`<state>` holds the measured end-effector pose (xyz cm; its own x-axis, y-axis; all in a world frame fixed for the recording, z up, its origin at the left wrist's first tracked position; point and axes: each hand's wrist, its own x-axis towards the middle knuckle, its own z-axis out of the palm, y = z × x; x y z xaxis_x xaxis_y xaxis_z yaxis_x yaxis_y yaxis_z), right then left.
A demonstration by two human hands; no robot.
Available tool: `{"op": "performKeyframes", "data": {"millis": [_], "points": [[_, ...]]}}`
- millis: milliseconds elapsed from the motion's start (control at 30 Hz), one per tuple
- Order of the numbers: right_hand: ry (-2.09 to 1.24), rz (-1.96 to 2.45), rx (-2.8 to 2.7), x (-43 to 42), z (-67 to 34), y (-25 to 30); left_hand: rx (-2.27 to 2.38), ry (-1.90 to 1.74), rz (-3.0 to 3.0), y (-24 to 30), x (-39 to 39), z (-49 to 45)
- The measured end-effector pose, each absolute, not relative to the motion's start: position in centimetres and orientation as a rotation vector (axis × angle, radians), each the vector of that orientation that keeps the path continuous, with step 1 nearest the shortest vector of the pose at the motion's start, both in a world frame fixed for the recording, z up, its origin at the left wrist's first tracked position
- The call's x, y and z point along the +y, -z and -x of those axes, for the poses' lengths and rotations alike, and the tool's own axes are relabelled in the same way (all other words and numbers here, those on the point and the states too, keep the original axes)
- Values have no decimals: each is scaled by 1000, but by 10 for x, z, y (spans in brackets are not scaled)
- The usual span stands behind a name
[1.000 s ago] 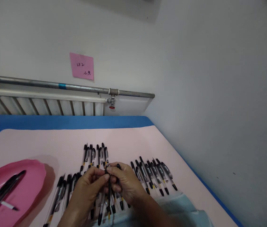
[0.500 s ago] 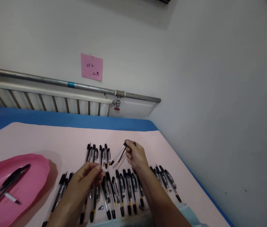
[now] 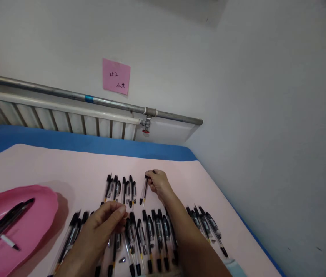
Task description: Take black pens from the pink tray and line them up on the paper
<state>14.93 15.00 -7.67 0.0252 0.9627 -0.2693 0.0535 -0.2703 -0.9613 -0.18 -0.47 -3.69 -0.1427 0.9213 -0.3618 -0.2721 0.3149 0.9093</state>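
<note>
My right hand (image 3: 159, 184) grips a disassembled pen (image 3: 144, 190) by its black upper end. A clear barrel and a thin refill hang down from the fingers, their tips close to the pink surface. My left hand (image 3: 101, 227) is held above the rows of pen parts, thumb and fingers curled together; whatever may be in that pinch is hidden. Beyond it lies a small group of pen parts (image 3: 124, 189): refills, clear barrels and caps. More pen parts (image 3: 151, 240) are lined up between my forearms.
At left, a pink plate (image 3: 46, 227) holds several pens (image 3: 7, 223) and a white stick. Further pen parts (image 3: 206, 223) lie right of my right forearm. A radiator pipe (image 3: 108, 102) runs along the wall, with a pink note (image 3: 116, 77) above it.
My right hand has moved slightly left and down with the pen parts, which now hang closer together and more upright. My left hand keeps nearly the same pose. The view has shifted slightly.
</note>
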Motion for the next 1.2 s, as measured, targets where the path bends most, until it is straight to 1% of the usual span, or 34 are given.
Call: {"op": "performKeyframes", "data": {"millis": [267,567,900,1067,1200], "points": [[-1344,1504,-1288,149,-139,81,1313,-1178,-718,38,-6,2],[-1233,1541,-1460,143,-140,84,1308,-1168,-723,39,-5,2],[-1025,1613,-1652,138,-144,82,1340,-1173,-741,35,-5,5],[-876,1717,-1751,126,-149,79,1390,-1189,-726,30,-2,14],[-704,1744,-1889,117,-145,72,1337,-1157,-764,30,-2,21]]}}
